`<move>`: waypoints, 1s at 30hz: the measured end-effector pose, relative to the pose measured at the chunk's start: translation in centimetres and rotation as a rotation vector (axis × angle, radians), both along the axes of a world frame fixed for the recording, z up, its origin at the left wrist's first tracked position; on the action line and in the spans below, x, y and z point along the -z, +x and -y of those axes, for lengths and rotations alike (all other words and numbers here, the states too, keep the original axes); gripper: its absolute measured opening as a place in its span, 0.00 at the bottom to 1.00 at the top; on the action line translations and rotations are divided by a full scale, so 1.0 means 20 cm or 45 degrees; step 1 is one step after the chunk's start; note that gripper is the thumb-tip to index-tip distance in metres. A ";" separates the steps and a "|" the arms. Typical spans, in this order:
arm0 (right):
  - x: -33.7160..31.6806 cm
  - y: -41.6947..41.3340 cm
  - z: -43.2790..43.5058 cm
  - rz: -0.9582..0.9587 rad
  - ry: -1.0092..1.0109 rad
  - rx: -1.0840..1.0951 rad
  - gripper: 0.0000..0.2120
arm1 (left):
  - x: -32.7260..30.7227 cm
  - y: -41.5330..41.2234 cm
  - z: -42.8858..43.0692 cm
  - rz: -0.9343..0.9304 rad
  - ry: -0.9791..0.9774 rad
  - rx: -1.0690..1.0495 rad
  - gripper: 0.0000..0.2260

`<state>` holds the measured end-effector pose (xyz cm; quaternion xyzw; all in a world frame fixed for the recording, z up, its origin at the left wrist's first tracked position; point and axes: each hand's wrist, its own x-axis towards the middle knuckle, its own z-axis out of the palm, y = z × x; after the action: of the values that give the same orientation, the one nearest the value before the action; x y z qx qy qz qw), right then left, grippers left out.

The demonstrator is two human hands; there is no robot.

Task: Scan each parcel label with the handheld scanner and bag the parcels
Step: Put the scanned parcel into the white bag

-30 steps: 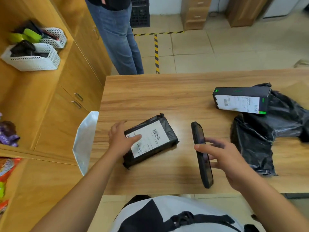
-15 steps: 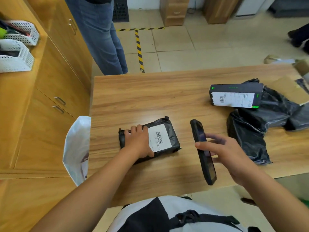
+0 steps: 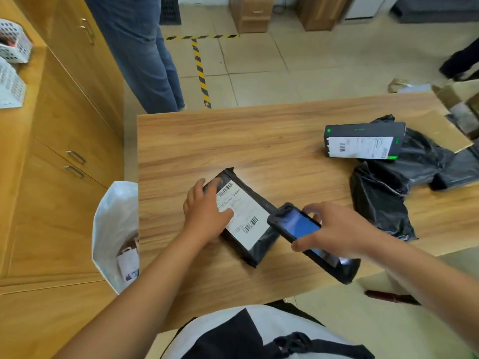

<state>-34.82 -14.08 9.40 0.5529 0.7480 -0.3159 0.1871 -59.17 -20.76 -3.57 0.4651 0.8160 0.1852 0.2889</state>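
Black-wrapped parcel (image 3: 261,248) on the wooden table (image 3: 259,141) — it is held by the left hand (image 3: 204,216), thumb on the label (image 3: 246,213). The handheld scanner (image 3: 298,225) is gripped by the right hand (image 3: 342,229) just beside it.

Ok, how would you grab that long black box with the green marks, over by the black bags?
Probably from above, pinching across its narrow top near the middle. The black box stands on a long edge with its label facing the viewer, so the top is the thin way across, easy to span front to back. The black bags behind look soft enough to give.
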 end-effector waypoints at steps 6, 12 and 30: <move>0.02 -0.11 -0.04 0.344 0.066 -0.376 0.31 | 0.10 0.14 0.14 0.354 0.160 -0.669 0.43; 0.00 -0.16 -0.06 0.481 0.072 -0.461 0.26 | 0.20 0.13 0.11 0.651 0.291 -0.595 0.40; -0.05 -0.15 0.07 0.509 -0.036 -0.315 0.25 | 0.32 0.03 -0.01 0.953 0.165 -0.206 0.34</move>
<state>-37.84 -15.48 10.36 0.5058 0.7536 -0.1852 0.3768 -58.58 -20.49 -9.94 0.3167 0.6748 0.4154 0.5213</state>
